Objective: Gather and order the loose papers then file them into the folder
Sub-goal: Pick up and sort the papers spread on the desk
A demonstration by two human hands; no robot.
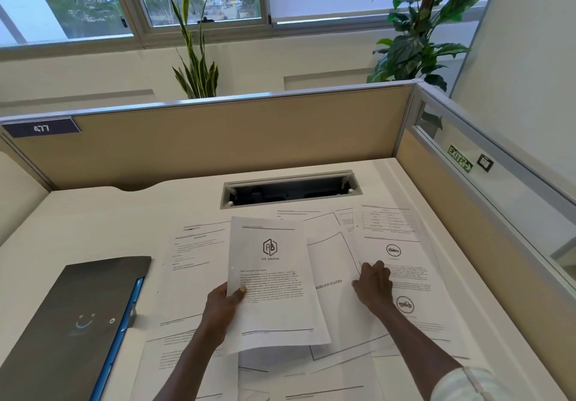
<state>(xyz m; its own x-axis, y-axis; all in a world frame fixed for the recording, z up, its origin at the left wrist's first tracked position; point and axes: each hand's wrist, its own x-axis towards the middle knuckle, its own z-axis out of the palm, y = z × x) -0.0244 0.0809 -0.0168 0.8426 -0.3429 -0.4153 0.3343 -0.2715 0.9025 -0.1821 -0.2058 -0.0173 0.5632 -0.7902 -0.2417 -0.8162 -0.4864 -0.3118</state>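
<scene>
My left hand [223, 310] holds a printed sheet with an "AB Industries" logo [274, 276] by its left edge, lifted above the desk. My right hand [374, 285] rests fingers-down on the left edge of a sheet with car icons [405, 269], beside a page headed "BIBLIOGRAPHY" [333, 279]. Several more loose papers [193, 263] lie spread over the white desk [93, 229]. A dark folder with a blue spine [78, 322] lies shut at the left.
An open cable tray slot [290, 190] is set into the desk behind the papers. Beige partition walls [218, 141] close the desk at the back and right. Plants [194, 67] stand beyond the partition under the windows.
</scene>
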